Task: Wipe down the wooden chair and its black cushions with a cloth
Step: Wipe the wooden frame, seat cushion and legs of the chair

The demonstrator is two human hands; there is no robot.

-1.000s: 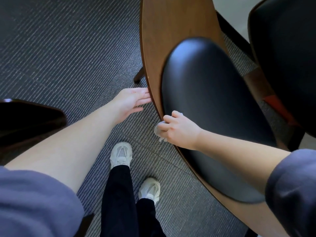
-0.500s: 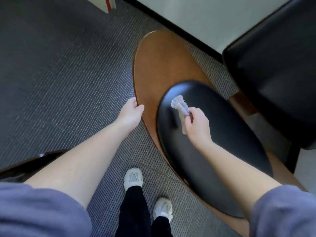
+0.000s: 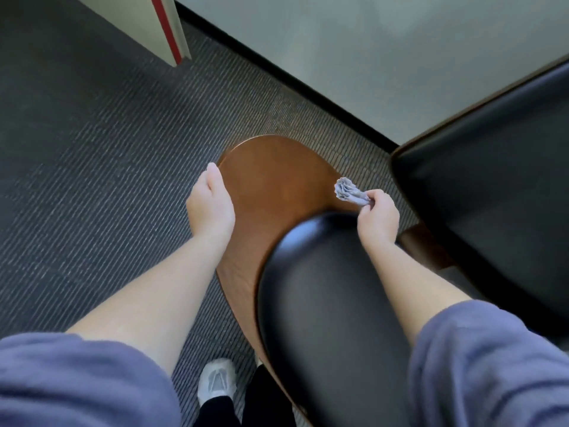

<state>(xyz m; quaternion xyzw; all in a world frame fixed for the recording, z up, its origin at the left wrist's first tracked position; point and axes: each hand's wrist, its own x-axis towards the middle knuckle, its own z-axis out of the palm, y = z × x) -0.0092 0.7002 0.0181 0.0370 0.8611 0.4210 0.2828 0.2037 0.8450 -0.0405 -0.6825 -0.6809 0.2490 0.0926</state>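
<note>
The wooden chair back (image 3: 271, 177) curves below me, brown and oval at its far end. A glossy black cushion (image 3: 326, 303) is mounted on it. My left hand (image 3: 211, 204) grips the chair's left wooden edge, fingers wrapped over the rim. My right hand (image 3: 377, 217) pinches a small bunched grey cloth (image 3: 348, 190) above the right edge of the wood, just past the cushion's far end. The cloth looks lifted off the surface. The black seat cushion (image 3: 492, 180) lies to the right.
Dark striped carpet (image 3: 92, 149) covers the floor on the left. A pale wall with a black baseboard (image 3: 292, 78) runs diagonally behind the chair. A white panel with a red edge (image 3: 166, 29) stands at the top left. My shoes (image 3: 217, 383) are at the bottom.
My right hand carried the cloth from the cushion's left side up across it to the wood's far right edge. My left hand slid further along the wooden rim. My view tilted upward.
</note>
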